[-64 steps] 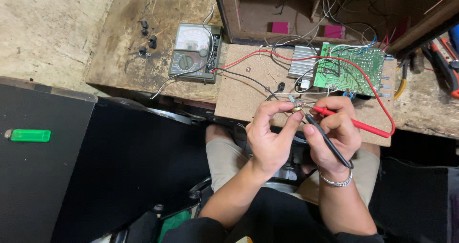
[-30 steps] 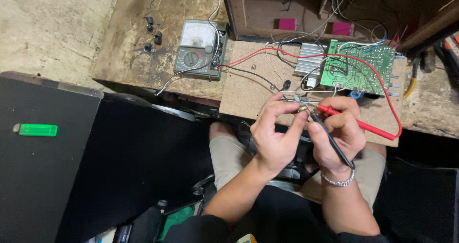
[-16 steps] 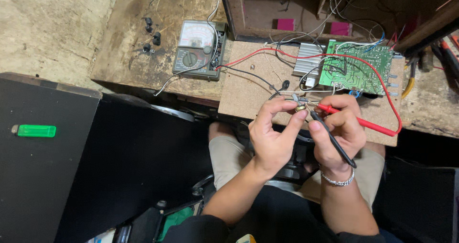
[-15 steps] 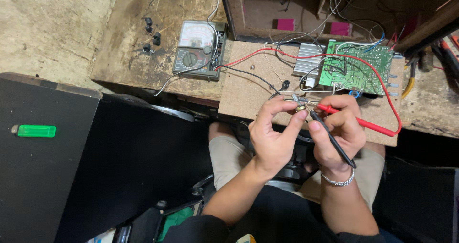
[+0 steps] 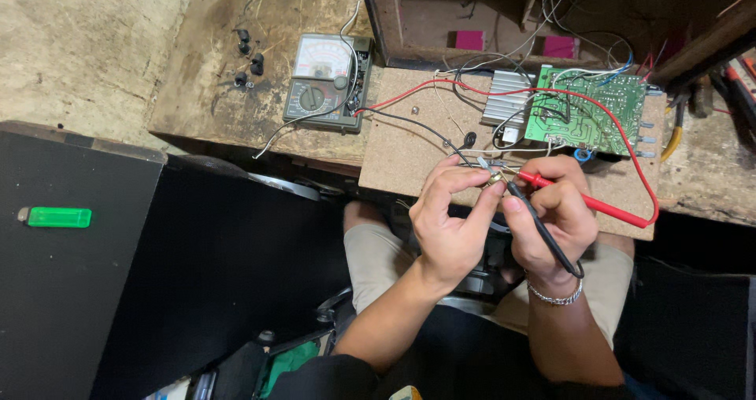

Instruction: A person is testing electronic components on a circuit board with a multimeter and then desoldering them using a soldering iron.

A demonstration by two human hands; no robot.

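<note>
Red and black, the two probes sit in your right hand: the red probe runs out toward 3 o'clock, the black probe slants down toward 5 o'clock. Your left hand pinches a small component at its fingertips, and both probe tips meet it there. The particleboard lies under your hands. The analog multimeter rests at 10 o'clock, the green circuit board at 1 o'clock.
</note>
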